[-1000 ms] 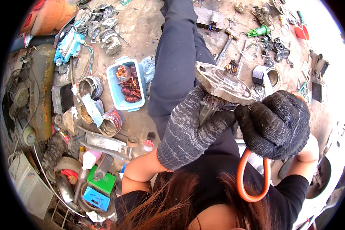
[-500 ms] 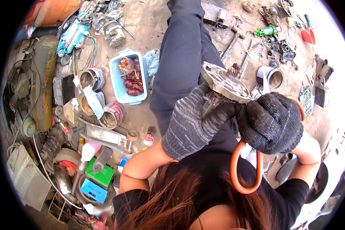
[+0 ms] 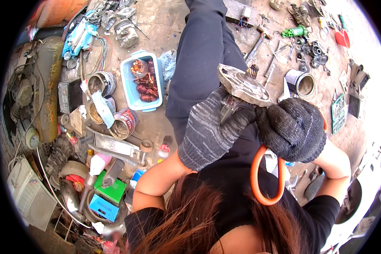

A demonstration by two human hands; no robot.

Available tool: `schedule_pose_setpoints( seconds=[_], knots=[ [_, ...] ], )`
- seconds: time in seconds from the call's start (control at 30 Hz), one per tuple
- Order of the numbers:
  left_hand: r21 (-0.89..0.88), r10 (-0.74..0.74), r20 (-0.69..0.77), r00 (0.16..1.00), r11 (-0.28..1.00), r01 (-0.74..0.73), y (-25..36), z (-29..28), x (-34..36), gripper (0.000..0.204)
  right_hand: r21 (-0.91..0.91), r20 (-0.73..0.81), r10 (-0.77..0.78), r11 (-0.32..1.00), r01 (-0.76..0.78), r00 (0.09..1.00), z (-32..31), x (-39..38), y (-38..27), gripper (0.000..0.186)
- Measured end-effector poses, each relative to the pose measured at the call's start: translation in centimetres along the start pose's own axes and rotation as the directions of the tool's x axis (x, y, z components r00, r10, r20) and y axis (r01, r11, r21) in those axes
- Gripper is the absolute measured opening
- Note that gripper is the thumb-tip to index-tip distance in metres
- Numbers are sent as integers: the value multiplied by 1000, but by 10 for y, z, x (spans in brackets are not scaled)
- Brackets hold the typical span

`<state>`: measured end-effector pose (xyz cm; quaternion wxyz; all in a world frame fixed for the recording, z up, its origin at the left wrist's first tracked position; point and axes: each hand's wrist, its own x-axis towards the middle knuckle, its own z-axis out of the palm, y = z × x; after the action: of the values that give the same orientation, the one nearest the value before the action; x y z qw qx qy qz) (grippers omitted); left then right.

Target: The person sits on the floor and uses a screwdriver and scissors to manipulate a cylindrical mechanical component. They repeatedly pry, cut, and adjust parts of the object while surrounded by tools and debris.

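Observation:
My left hand [image 3: 205,133], in a grey knit glove, is closed around a round, dull silver metal motor part [image 3: 244,86], held tilted over my lap. A bit of copper-coloured material shows at the part's far edge. My right hand [image 3: 293,130], in a darker glove, is wrapped around a tool with orange looped handles [image 3: 255,182], which looks like large scissors or snips. One loop hangs below that hand, and a little orange shows on its right side. The tool's working end is hidden by the gloves. Both hands meet at the metal part's near edge.
Left of my leg stands a light blue tub [image 3: 125,91] holding copper windings [image 3: 148,89]. Beside it are open cans [image 3: 125,122] and a metal frame [image 3: 116,148]. To the right lie a hammer [image 3: 255,47], another can [image 3: 300,82], a green tool body [image 3: 294,31] and a circuit board [image 3: 338,113].
Both hands have shifted slightly left and away from my body, carrying the metal part and the orange-handled tool along. Both grips stay closed.

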<state>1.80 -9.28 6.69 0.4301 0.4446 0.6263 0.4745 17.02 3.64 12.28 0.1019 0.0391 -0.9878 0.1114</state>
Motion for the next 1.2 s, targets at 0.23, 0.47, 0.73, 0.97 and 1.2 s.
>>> schedule_pose_setpoints(
  seconds=[0.23, 0.47, 0.73, 0.97, 1.2],
  knots=[
    [-288, -83, -116, 990, 957, 46, 4, 8, 5, 31, -41, 20, 56, 998, -55, 998, 0, 8, -4, 38],
    [-184, -55, -131, 990, 982, 30, 1, 9, 3, 39, 37, 8, 70, 997, -70, 998, -13, 11, 3, 41],
    [-472, -243, 88, 966, 844, 256, 15, -1, -1, 54, -71, -79, 21, 997, -27, 997, -16, 7, 3, 37],
    [-488, -180, 15, 984, 857, 164, 19, 0, 0, 44, -87, -44, 16, 996, -20, 999, -20, 6, 0, 36],
    [-212, -76, 31, 997, 974, 81, 17, -3, 2, 43, -101, 29, 11, 995, -8, 1000, -25, 4, -2, 32]
  ],
)
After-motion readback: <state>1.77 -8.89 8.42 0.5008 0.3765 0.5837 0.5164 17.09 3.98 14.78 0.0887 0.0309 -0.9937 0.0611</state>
